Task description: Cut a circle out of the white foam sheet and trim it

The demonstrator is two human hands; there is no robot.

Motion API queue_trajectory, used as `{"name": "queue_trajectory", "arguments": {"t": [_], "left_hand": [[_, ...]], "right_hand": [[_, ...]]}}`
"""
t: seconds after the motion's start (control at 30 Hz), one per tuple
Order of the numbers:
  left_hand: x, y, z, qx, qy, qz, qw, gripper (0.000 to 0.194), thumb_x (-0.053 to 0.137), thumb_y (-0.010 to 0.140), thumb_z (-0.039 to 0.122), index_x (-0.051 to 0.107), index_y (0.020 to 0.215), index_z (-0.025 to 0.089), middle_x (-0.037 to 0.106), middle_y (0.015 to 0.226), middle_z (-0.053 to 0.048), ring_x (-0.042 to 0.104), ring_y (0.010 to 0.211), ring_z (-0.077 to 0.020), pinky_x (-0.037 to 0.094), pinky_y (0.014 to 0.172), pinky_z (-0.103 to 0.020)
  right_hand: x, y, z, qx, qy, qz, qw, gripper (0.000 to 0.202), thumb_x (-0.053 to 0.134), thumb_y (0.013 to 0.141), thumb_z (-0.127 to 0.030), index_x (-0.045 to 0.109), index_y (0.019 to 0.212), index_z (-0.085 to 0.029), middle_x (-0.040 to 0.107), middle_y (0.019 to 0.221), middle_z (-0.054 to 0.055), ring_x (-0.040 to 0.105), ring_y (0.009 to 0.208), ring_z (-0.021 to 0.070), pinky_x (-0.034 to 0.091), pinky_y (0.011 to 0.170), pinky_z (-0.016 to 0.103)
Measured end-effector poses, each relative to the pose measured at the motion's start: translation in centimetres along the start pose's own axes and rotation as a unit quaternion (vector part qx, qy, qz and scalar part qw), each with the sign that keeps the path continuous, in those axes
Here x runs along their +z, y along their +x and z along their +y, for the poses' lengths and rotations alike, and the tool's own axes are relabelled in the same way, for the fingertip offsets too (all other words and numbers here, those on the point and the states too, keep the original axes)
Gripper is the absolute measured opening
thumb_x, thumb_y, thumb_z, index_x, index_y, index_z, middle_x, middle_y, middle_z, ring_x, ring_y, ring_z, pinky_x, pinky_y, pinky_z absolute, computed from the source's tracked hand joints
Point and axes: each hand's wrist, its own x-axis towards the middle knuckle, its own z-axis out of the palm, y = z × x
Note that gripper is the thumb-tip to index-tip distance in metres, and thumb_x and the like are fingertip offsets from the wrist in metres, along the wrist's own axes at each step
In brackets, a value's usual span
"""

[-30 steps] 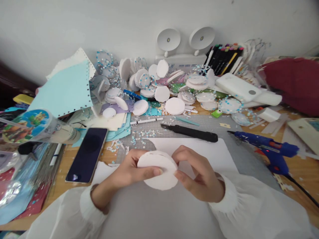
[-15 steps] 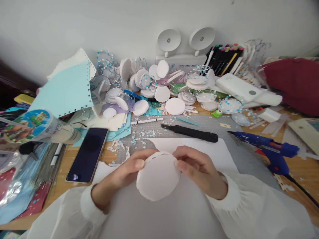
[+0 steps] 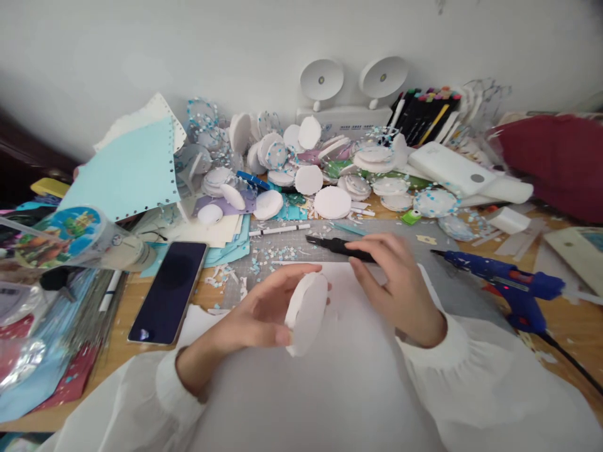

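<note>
A thick white paper disc [image 3: 308,314] is held on its edge in my left hand [image 3: 264,314], thumb on the near side and fingers behind it. My right hand [image 3: 384,279] is off the disc, fingers apart, over the handle of a black craft knife [image 3: 333,245]. Its fingertips overlap the handle, and I cannot tell whether they touch it. The knife lies on the grey cutting mat [image 3: 452,282], its blade end pointing left. White paper [image 3: 342,271] lies beneath both hands.
A phone [image 3: 167,294] and a cup [image 3: 89,238] are at the left. A blue glue gun [image 3: 506,276] with a cable lies at the right. Several white discs [image 3: 332,202] and beaded wire loops are heaped along the back, before a twin-headed lamp [image 3: 343,119] and markers [image 3: 426,116].
My right hand has let go of the disc and moved up and right to the knife. The disc has turned edge-on in my left hand.
</note>
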Motion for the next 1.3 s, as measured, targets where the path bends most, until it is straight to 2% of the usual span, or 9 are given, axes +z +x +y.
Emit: {"name": "queue_trajectory", "arguments": {"t": [0.13, 0.33, 0.53, 0.63, 0.7, 0.87, 1.03, 1.17, 1.3], "left_hand": [[-0.3, 0.0, -0.4, 0.018, 0.0, 0.036, 0.999, 0.07, 0.077, 0.066, 0.035, 0.05, 0.13, 0.027, 0.057, 0.126, -0.013, 0.051, 0.119, -0.0331, 0.039, 0.097, -0.044], [-0.3, -0.1, -0.3, 0.009, -0.008, 0.057, 0.998, 0.071, 0.076, 0.068, 0.033, 0.046, 0.132, 0.027, 0.05, 0.134, -0.014, 0.044, 0.127, -0.0348, 0.041, 0.095, -0.041], [-0.2, 0.0, -0.3, 0.005, -0.062, 0.078, 0.995, 0.056, 0.073, 0.07, 0.034, 0.049, 0.12, 0.023, 0.053, 0.13, -0.014, 0.046, 0.125, -0.0328, 0.035, 0.104, -0.048], [-0.2, 0.1, -0.3, 0.003, -0.104, 0.093, 0.99, 0.047, 0.067, 0.074, 0.037, 0.05, 0.115, 0.021, 0.057, 0.12, -0.012, 0.054, 0.115, -0.0299, 0.037, 0.103, -0.051], [-0.1, 0.2, -0.2, 0.006, -0.124, 0.104, 0.987, 0.048, 0.063, 0.077, 0.04, 0.049, 0.119, 0.021, 0.059, 0.114, -0.012, 0.057, 0.107, -0.0285, 0.041, 0.099, -0.051], [-0.1, 0.2, -0.3, 0.007, -0.126, 0.109, 0.986, 0.059, 0.059, 0.076, 0.049, 0.047, 0.125, 0.019, 0.058, 0.111, -0.012, 0.054, 0.105, -0.0286, 0.045, 0.091, -0.045], [-0.3, -0.2, -0.2, 0.008, -0.016, 0.068, 0.998, 0.075, 0.07, 0.067, 0.047, 0.041, 0.132, 0.022, 0.051, 0.123, -0.013, 0.049, 0.109, -0.0292, 0.042, 0.087, -0.038], [-0.6, -0.7, 0.0, 0.001, 0.158, 0.046, 0.986, 0.07, 0.068, 0.072, 0.034, 0.038, 0.135, 0.025, 0.046, 0.126, -0.011, 0.043, 0.113, -0.0272, 0.036, 0.093, -0.038], [-0.6, -1.1, -0.2, 0.02, 0.236, 0.05, 0.97, 0.068, 0.065, 0.074, 0.027, 0.036, 0.135, 0.028, 0.045, 0.12, -0.008, 0.044, 0.108, -0.0241, 0.036, 0.092, -0.037]], "right_hand": [[0.2, 0.2, 2.5, 0.003, -0.193, -0.051, 0.98, 0.028, 0.056, 0.085, -0.03, 0.062, 0.109, -0.018, 0.059, 0.104, 0.014, 0.051, 0.099, 0.0317, 0.041, 0.08, 0.046], [0.7, 0.1, 3.5, 0.005, -0.252, -0.074, 0.965, 0.026, 0.045, 0.09, -0.019, 0.061, 0.111, -0.018, 0.062, 0.096, 0.012, 0.053, 0.087, 0.0293, 0.038, 0.07, 0.04], [0.2, 0.1, 2.1, 0.057, 0.009, 0.052, 0.997, 0.024, 0.035, 0.096, -0.025, 0.055, 0.107, -0.019, 0.064, 0.083, 0.009, 0.06, 0.076, 0.0232, 0.045, 0.067, 0.036], [0.0, -0.1, 0.9, 0.143, 0.182, 0.011, 0.973, 0.024, 0.036, 0.097, -0.035, 0.057, 0.096, -0.023, 0.06, 0.067, 0.002, 0.055, 0.057, 0.0164, 0.043, 0.052, 0.029], [-0.2, -0.2, 0.0, 0.182, 0.246, -0.034, 0.951, 0.026, 0.038, 0.096, -0.04, 0.057, 0.097, -0.023, 0.06, 0.07, 0.001, 0.055, 0.059, 0.0149, 0.042, 0.05, 0.027], [-0.2, -0.5, -1.0, 0.164, 0.26, -0.096, 0.947, 0.028, 0.046, 0.092, -0.042, 0.054, 0.107, -0.02, 0.063, 0.085, 0.004, 0.057, 0.073, 0.0154, 0.045, 0.061, 0.027], [0.3, -1.1, -0.8, 0.139, 0.228, -0.068, 0.961, 0.025, 0.046, 0.093, -0.039, 0.05, 0.109, -0.02, 0.062, 0.085, 0.004, 0.058, 0.074, 0.0163, 0.046, 0.064, 0.028], [0.3, -1.3, -0.9, 0.1, 0.165, -0.043, 0.98, 0.022, 0.047, 0.092, -0.035, 0.051, 0.107, -0.019, 0.061, 0.083, 0.004, 0.058, 0.071, 0.0159, 0.045, 0.063, 0.028], [0.2, -1.2, -0.9, 0.061, 0.121, -0.024, 0.99, 0.019, 0.048, 0.092, -0.032, 0.051, 0.107, -0.02, 0.063, 0.082, 0.003, 0.061, 0.071, 0.0158, 0.046, 0.063, 0.026]]}}
